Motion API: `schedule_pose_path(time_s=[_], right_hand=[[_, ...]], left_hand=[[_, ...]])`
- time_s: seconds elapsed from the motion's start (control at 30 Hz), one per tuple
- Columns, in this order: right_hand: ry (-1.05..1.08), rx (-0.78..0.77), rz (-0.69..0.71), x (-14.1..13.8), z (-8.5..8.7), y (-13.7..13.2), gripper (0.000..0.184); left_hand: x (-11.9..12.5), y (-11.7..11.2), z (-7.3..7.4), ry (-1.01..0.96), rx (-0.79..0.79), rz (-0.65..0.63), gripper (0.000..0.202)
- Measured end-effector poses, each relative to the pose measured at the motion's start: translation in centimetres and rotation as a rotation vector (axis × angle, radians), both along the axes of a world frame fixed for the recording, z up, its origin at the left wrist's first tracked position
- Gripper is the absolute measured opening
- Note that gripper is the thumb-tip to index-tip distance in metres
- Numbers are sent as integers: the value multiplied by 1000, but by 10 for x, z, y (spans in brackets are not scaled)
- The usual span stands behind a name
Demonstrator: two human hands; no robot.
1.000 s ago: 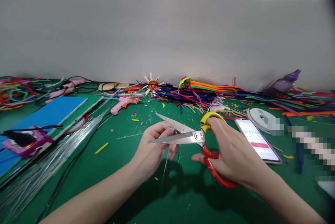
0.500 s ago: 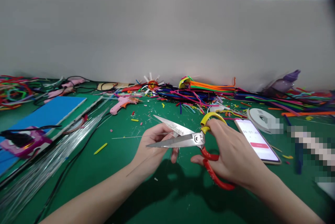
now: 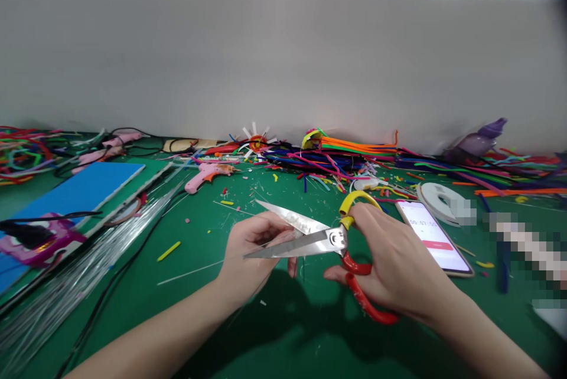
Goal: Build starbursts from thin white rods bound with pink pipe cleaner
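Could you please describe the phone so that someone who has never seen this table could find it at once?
Start at the green table and find the right hand holding the scissors. Just to its right lies the phone, face up beside a white tape roll. It alone has a lit white screen with a red button.

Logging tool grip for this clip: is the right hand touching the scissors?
Touching. The head view shows the right hand gripping the red and yellow handles of the scissors, whose blades are open.
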State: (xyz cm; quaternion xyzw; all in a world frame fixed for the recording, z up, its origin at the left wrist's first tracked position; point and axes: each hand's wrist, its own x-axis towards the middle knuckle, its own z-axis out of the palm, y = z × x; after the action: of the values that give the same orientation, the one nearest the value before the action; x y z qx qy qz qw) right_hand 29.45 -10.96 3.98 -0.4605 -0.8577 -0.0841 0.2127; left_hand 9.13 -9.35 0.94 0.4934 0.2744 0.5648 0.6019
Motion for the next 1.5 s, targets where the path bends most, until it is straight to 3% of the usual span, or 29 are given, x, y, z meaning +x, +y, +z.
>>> schedule_pose_path(time_s=[0.33, 0.67, 1.0, 1.3, 1.5], right_hand=[[-1, -53, -25, -2, 0, 0, 56], [11, 1, -42, 1, 4, 0, 55], [2, 29, -73, -1, 1, -1, 53], [-9, 73, -75, 2, -4, 4, 65], [-22, 70, -83, 3, -5, 5, 55]], left_hand=[[6, -1, 2, -99, -61, -54, 20], [2, 5, -11, -91, -84, -91, 17], [4, 1, 1, -62, -146, -78, 26], [3, 5, -10, -42, -161, -95, 23], [4, 6, -10, -64, -163, -101, 21]])
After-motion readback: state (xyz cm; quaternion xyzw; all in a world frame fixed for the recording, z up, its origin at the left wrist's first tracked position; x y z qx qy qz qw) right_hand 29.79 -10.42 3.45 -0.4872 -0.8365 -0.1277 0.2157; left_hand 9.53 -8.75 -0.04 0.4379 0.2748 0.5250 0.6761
